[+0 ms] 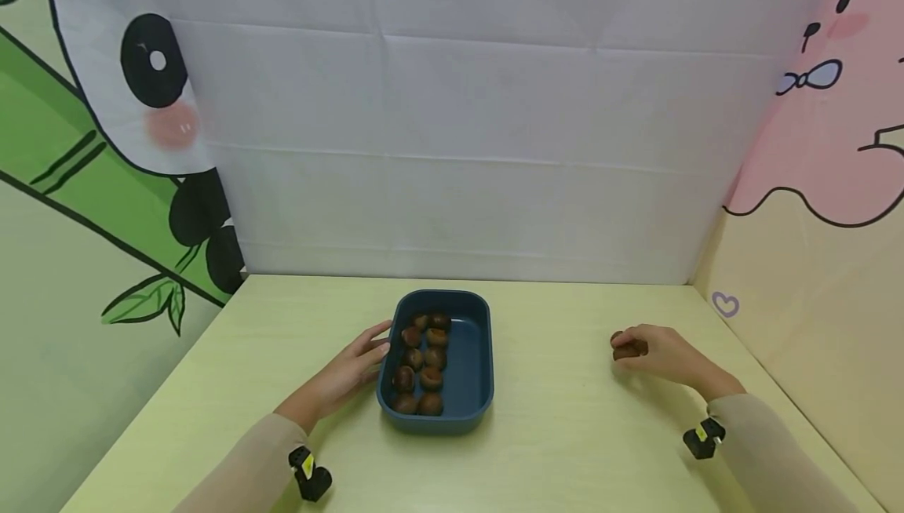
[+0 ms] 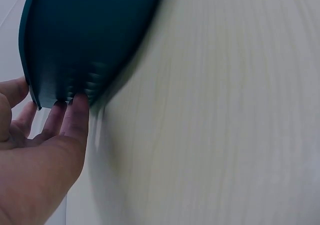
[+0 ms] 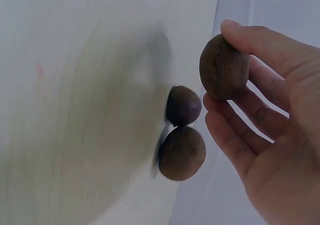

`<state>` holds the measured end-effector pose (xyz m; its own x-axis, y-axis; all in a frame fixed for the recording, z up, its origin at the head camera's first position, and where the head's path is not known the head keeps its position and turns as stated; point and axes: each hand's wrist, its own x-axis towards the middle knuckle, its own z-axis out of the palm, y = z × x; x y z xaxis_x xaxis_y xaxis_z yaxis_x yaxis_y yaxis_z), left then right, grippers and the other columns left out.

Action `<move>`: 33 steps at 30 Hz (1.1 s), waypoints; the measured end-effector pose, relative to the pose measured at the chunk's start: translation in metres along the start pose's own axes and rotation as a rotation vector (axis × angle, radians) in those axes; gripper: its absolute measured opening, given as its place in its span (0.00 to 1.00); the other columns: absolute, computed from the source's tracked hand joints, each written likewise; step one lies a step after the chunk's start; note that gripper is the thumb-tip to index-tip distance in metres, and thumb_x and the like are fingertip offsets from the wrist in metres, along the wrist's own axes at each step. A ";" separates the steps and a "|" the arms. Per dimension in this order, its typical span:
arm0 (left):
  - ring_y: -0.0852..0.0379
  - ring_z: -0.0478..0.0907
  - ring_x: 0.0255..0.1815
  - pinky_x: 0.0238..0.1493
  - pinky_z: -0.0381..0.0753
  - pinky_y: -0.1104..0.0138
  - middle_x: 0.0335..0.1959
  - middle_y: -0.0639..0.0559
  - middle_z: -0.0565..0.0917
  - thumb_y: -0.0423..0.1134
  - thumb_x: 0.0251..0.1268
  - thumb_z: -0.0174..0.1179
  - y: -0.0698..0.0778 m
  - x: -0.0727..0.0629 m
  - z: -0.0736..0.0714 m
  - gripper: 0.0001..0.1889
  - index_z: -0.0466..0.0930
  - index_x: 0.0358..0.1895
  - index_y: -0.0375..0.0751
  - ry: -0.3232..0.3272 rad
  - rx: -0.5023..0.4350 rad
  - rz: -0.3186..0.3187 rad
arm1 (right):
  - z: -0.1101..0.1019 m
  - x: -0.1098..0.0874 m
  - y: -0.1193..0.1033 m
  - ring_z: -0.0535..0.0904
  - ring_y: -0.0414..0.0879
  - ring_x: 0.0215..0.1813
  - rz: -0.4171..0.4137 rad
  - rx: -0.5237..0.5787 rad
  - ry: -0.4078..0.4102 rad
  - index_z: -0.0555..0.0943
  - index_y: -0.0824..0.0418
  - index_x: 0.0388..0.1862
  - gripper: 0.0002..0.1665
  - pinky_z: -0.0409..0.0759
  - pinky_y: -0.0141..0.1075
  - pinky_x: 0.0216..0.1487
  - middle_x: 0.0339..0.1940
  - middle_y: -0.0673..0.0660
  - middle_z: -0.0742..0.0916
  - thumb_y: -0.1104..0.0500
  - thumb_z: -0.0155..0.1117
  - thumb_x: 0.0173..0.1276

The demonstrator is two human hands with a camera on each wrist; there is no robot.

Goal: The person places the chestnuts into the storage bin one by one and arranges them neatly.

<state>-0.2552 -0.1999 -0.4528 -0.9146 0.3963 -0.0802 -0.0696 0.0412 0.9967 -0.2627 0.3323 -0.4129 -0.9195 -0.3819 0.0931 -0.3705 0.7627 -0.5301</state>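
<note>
A dark blue rectangular box (image 1: 469, 364) stands on the table, with two rows of brown chestnuts (image 1: 435, 358) along its left half. My left hand (image 1: 346, 376) is at the box's left side. Its fingertips touch the wall in the left wrist view, the fingers (image 2: 76, 117) fairly straight. Over at the right, my right hand (image 1: 664, 354) pinches one chestnut (image 3: 222, 67) between thumb and fingertips. Close by its fingertips, two more chestnuts (image 3: 182, 153) lie on the table, side by side. From the head they are partly hidden by the hand.
The pale yellow table (image 1: 551, 434) reaches back to a white sheet (image 1: 480, 207). Patterned panels stand at either side, the right one (image 1: 798, 285) near my right forearm. A small black wrist device (image 1: 702, 438) sits on each sleeve.
</note>
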 end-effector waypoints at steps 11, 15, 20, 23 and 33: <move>0.38 0.56 0.76 0.74 0.55 0.43 0.77 0.35 0.55 0.47 0.82 0.48 -0.002 0.002 -0.002 0.33 0.46 0.81 0.50 0.001 -0.007 -0.008 | 0.013 0.047 -0.051 0.83 0.47 0.47 -0.144 0.048 -0.075 0.84 0.61 0.53 0.21 0.83 0.41 0.49 0.46 0.50 0.86 0.53 0.74 0.65; 0.38 0.56 0.76 0.74 0.55 0.43 0.77 0.35 0.55 0.47 0.82 0.49 -0.002 0.002 -0.001 0.33 0.47 0.81 0.50 0.005 -0.011 -0.009 | 0.024 0.066 -0.076 0.83 0.44 0.48 -0.208 0.060 -0.094 0.84 0.58 0.54 0.19 0.82 0.44 0.51 0.47 0.49 0.86 0.53 0.73 0.66; 0.38 0.56 0.76 0.74 0.55 0.44 0.77 0.35 0.55 0.47 0.81 0.49 -0.002 0.002 -0.001 0.33 0.47 0.81 0.49 0.012 -0.013 -0.009 | 0.039 0.088 -0.105 0.83 0.43 0.47 -0.271 0.135 -0.106 0.84 0.56 0.53 0.18 0.81 0.48 0.54 0.45 0.48 0.87 0.55 0.74 0.66; 0.38 0.56 0.76 0.75 0.54 0.44 0.77 0.35 0.55 0.47 0.81 0.49 -0.002 0.002 -0.001 0.33 0.47 0.81 0.49 0.010 -0.016 -0.008 | 0.049 0.101 -0.119 0.83 0.42 0.47 -0.317 0.157 -0.106 0.84 0.56 0.54 0.18 0.82 0.49 0.54 0.45 0.47 0.86 0.55 0.74 0.66; 0.38 0.56 0.76 0.74 0.55 0.44 0.76 0.35 0.55 0.46 0.82 0.49 -0.004 0.002 -0.002 0.33 0.46 0.81 0.49 0.009 -0.027 0.002 | 0.084 0.132 -0.150 0.82 0.37 0.47 -0.395 0.128 -0.141 0.84 0.55 0.55 0.19 0.82 0.41 0.53 0.47 0.45 0.85 0.54 0.74 0.66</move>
<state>-0.2575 -0.2007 -0.4569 -0.9183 0.3881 -0.0783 -0.0784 0.0156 0.9968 -0.3176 0.1236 -0.3917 -0.6807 -0.7052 0.1984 -0.6623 0.4765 -0.5782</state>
